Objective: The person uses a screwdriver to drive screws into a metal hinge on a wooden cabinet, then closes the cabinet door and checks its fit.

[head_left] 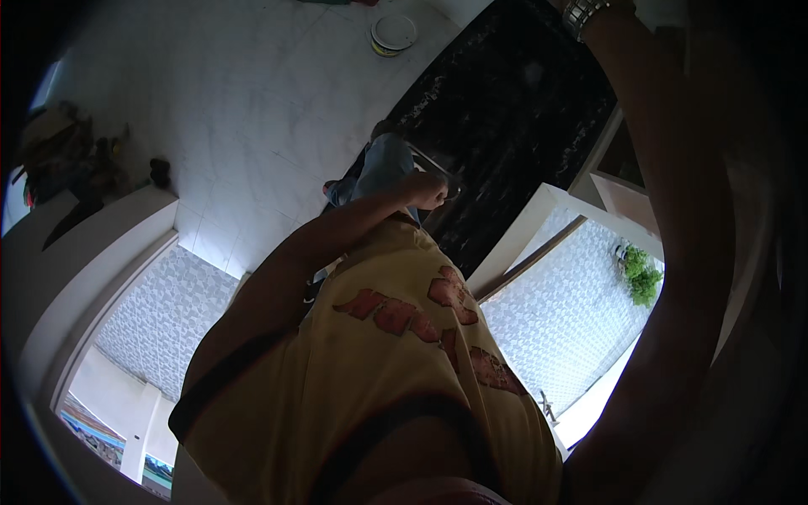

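Note:
My left hand [430, 192] is closed in front of my yellow shirt [370, 353], beside the near left side of a long black surface [513, 109]. A thin, shiny edge shows next to its fingers, but what they hold is too dark to make out. My right arm [673, 168] stretches up along the right side toward the far end of the black surface. A metal wristwatch [582, 15] sits on that wrist at the top edge of the picture. Beyond the watch, the right hand is cut off from sight.
On the pale tiled floor [244, 109] stands a round tub [393, 35] with a whitish top, left of the black surface. Dark cluttered items [76, 160] lie at the far left. A green plant [641, 278] shows through an opening at the right, beside patterned paving [572, 295].

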`<state>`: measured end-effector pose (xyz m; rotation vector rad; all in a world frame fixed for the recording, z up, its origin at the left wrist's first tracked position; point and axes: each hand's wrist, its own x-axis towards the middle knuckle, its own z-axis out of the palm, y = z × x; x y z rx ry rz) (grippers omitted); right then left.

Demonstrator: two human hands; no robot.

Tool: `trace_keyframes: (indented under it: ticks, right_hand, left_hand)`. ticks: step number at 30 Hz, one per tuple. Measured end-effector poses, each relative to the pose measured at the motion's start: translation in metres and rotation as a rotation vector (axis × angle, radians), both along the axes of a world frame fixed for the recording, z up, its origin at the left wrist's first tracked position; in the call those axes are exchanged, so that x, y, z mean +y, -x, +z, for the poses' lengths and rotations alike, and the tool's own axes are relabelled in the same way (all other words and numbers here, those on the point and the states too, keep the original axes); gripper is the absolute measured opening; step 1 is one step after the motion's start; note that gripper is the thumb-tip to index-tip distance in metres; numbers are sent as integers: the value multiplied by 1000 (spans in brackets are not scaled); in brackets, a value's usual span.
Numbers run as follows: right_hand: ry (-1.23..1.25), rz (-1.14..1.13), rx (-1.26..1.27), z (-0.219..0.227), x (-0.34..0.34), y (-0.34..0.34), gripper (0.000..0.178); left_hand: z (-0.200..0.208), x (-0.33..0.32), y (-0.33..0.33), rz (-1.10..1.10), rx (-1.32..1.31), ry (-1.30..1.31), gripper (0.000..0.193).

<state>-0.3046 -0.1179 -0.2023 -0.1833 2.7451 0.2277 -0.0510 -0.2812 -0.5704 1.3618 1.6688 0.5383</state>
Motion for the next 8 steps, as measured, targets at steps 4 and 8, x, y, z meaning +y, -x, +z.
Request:
trace_keyframes:
  ticks: [4,8]
  right_hand:
    - [145,40,-161,-116,-5,-9,27]
    - [83,87,-374,-186,27,4,27]
  left_hand:
    - [-26,-55,41,498,-105,-68,25]
    - [-91,-135,63,1026,-199,48,30]
